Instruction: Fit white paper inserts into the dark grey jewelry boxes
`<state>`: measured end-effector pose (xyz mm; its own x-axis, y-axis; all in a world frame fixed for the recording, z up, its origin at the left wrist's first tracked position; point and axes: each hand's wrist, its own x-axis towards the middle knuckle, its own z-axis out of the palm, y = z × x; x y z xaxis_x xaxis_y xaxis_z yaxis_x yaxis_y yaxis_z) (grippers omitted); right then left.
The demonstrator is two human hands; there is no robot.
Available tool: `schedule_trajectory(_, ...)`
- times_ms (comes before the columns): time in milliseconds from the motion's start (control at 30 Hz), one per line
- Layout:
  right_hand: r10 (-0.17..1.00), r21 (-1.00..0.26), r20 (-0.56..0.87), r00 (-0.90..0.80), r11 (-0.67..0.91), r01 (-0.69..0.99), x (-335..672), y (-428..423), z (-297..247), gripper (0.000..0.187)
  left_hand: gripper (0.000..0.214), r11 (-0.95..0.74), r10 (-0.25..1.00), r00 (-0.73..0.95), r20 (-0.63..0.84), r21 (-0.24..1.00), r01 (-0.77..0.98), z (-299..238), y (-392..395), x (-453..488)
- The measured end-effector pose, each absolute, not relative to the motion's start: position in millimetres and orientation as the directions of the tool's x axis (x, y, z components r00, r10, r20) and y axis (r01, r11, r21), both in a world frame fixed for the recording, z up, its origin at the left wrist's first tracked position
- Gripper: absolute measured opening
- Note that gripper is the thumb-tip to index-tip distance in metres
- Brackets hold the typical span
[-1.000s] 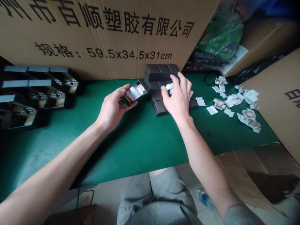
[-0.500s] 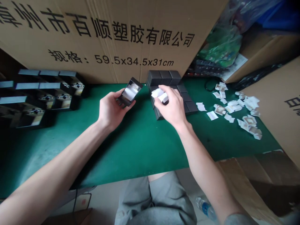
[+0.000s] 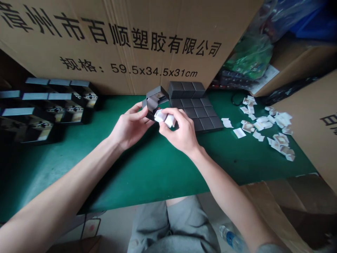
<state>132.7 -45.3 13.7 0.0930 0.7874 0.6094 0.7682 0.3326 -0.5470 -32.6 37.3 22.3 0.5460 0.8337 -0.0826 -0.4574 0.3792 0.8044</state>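
My left hand grips a small black hinged box, its lid raised and a pale lining showing inside. Close to the box's front edge, my right hand pinches a folded white paper insert. Whether the insert touches the box I cannot tell. Just behind and right of my right hand lies a block of closed black boxes, set tightly in rows, with a few standing higher at the back.
Several open black boxes stand in rows at the left of the green table. Scattered white paper pieces lie at the right. A large cardboard carton walls off the back; a plastic bottle is below.
My right hand has moved left with the white insert, from over the closed boxes to the held box. My left hand has turned the box and shifted slightly right.
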Motion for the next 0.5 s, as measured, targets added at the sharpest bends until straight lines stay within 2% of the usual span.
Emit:
schedule_trajectory(233, 0.76, -0.541, 0.643, 0.094, 0.362, 0.759, 131.6, -43.0, 11.4, 0.018, 0.024, 0.358, 0.826, 0.56, -0.069, 0.831, -0.426, 23.9, 36.4, -31.8)
schedule_trajectory(500, 0.763, -0.603, 0.63, 0.146, 0.362, 0.71, 127.5, -43.7, 12.0, 0.014, 0.035, 0.326, 0.811, 0.584, -0.036, 0.856, -0.401, 17.9, 37.6, -33.3)
